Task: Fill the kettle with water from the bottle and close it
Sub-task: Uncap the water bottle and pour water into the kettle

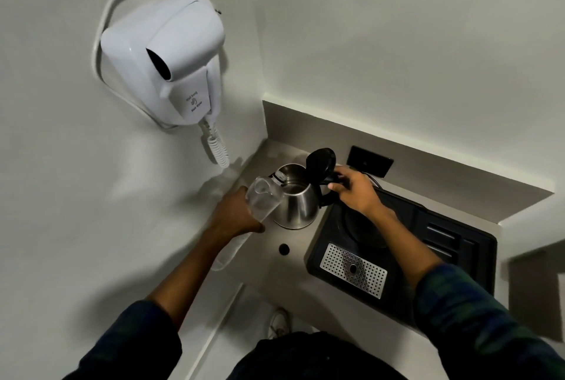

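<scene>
A steel kettle [298, 204] stands on the grey counter [290, 269], its black lid [321, 162] swung upright and open. My left hand [235, 214] grips a clear plastic bottle [263, 196], tilted with its mouth at the kettle's rim on the left side. My right hand [354, 190] is closed around the kettle's black handle [331, 179] on the right. The bottle's neck is blurred, so I cannot tell whether water is flowing.
A black tray [443, 245] with a perforated metal drip grate [353, 269] lies right of the kettle. A small black bottle cap [284, 249] lies in front of the kettle. A white wall-mounted hair dryer [171, 58] hangs at the left; a black socket [370, 161] sits behind.
</scene>
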Demonstrator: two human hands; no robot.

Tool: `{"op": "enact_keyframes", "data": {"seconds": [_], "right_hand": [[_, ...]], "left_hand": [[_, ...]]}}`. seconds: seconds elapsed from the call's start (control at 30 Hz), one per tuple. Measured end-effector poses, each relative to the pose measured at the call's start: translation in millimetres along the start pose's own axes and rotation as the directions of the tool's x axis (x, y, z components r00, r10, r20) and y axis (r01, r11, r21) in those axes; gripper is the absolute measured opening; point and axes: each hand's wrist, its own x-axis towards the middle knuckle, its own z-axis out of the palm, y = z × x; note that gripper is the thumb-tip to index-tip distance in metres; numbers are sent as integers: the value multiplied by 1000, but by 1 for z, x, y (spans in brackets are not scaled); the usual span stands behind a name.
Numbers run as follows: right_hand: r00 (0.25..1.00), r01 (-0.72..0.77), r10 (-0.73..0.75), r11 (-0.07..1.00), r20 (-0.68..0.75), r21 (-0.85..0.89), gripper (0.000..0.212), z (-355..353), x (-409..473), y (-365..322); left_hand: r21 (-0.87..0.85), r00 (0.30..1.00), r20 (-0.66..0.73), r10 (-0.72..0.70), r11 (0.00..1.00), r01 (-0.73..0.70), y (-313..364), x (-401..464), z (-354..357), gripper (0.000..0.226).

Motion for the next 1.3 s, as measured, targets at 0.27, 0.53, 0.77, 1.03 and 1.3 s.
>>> {"op": "enact_keyframes", "data": {"seconds": [0.27, 0.53, 0.77, 1.03, 1.3], "right_hand": [[1000, -19, 19, 1000, 5, 16, 45, -1, -2, 0], [999, -49, 49, 999, -2, 18, 46, -2, -4, -2], [999, -50, 50, 998, 1, 27, 44, -2, -7, -7], [999, -42, 42, 999, -21, 31, 43, 1, -1, -4], [998, -58, 59, 998, -12, 16, 42, 1, 0, -4]], "left_hand": [[201, 999, 38, 3, 980, -11, 12, -1, -20, 90], [319, 997, 68, -42, 948, 18, 29, -2, -35, 90], [423, 991, 99, -90, 905, 40, 37, -3, -44, 91], [524, 991, 77, -110, 850, 54, 33, 7, -45, 91], [529, 993, 71, -98, 848, 46, 35, 8, -50, 89]]}}
